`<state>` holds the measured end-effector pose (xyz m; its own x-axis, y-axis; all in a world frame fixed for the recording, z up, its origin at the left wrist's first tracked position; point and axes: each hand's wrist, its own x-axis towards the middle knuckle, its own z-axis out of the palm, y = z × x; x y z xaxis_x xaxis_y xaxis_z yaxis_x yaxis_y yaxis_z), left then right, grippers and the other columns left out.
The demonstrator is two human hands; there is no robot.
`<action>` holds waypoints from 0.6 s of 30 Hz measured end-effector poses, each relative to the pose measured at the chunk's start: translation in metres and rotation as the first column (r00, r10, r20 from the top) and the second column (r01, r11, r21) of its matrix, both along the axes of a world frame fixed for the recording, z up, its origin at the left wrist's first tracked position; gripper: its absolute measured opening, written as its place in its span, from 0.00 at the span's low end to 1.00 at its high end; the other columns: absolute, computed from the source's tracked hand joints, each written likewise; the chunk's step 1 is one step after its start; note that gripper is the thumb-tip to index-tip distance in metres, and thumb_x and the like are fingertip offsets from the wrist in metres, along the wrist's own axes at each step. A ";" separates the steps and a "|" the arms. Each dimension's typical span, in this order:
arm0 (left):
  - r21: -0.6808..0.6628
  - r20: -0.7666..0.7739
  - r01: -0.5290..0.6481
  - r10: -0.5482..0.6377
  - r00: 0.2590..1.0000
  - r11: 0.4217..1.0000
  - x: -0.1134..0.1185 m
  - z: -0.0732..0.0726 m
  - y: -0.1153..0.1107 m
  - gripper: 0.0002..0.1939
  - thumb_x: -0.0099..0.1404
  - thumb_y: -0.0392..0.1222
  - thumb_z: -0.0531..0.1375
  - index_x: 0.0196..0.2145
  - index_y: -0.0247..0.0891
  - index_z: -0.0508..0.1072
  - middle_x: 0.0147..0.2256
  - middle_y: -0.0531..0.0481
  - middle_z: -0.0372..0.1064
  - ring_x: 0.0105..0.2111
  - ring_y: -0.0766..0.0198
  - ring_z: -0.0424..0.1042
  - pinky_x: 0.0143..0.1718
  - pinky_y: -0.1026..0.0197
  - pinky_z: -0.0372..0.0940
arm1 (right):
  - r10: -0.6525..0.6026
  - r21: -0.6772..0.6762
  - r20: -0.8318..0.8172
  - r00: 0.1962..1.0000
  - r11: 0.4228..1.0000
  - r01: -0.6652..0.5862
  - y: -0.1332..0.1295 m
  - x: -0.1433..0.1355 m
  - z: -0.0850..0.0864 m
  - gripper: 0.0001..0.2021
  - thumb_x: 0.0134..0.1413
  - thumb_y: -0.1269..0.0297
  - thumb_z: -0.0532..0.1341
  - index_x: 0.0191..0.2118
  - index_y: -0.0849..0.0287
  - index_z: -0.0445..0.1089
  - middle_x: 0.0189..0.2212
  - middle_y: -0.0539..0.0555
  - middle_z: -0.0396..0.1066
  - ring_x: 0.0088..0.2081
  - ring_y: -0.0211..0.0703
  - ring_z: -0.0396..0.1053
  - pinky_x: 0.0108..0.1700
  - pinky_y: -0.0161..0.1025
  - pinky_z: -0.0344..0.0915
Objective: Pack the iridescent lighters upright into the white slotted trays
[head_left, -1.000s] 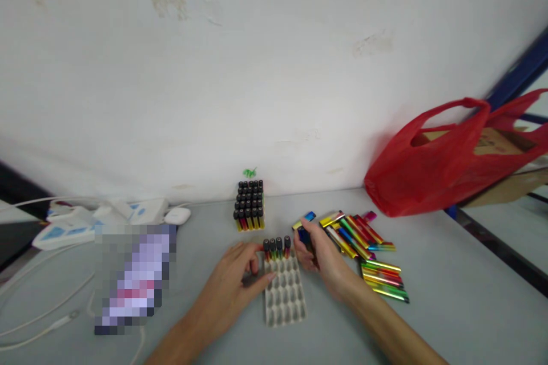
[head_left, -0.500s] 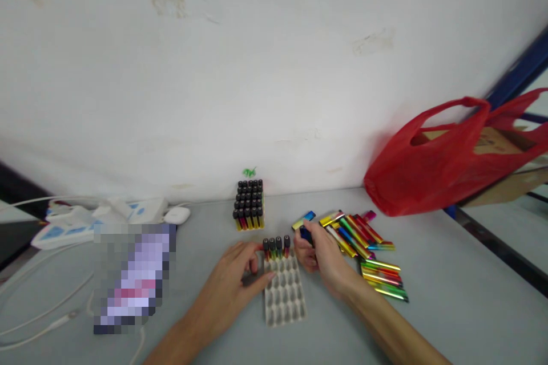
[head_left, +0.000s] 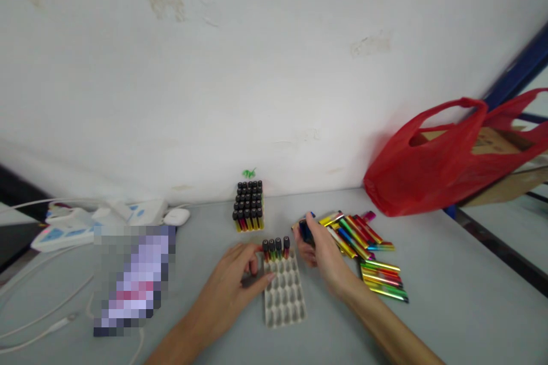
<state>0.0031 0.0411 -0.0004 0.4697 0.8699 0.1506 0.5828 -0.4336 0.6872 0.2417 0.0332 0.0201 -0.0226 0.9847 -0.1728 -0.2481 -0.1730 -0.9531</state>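
A pale moulded tray (head_left: 283,291) with rows of oval pockets lies on the table. In its far row stand several black-topped lighters (head_left: 276,247), upright side by side. At the tray's left edge my left hand (head_left: 235,271) steadies it, thumb over the near pockets and fingers curled by the standing lighters. My right hand (head_left: 319,251) is closed around a dark blue lighter (head_left: 305,231), thumb along its top; the lower part is hidden. Beyond it, a pile of shiny coloured lighters (head_left: 353,234) lies loose. Another block of upright lighters (head_left: 249,205) stands near the wall.
A red plastic bag (head_left: 432,165) holding a cardboard box sits at the right back. White power strips (head_left: 128,214) with plugs and cables (head_left: 55,328) lie on the left, beside a blurred-out flat object (head_left: 137,285). The white wall (head_left: 274,68) closes the back.
My right thumb has lifted and straightened a little on the dark blue lighter, and the hand has barely moved. My left hand and the tray stay in place.
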 end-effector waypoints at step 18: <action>-0.009 0.001 -0.002 0.002 1.000 1.000 0.001 0.003 -0.002 0.12 0.74 0.48 0.69 0.37 0.43 0.70 0.35 0.52 0.71 0.38 0.53 0.73 0.40 0.55 0.64 | 0.018 0.345 0.333 0.943 0.928 -0.140 0.009 0.032 0.010 0.14 0.70 0.49 0.71 0.47 0.55 0.80 0.38 0.51 0.76 0.40 0.47 0.69 0.44 0.41 0.62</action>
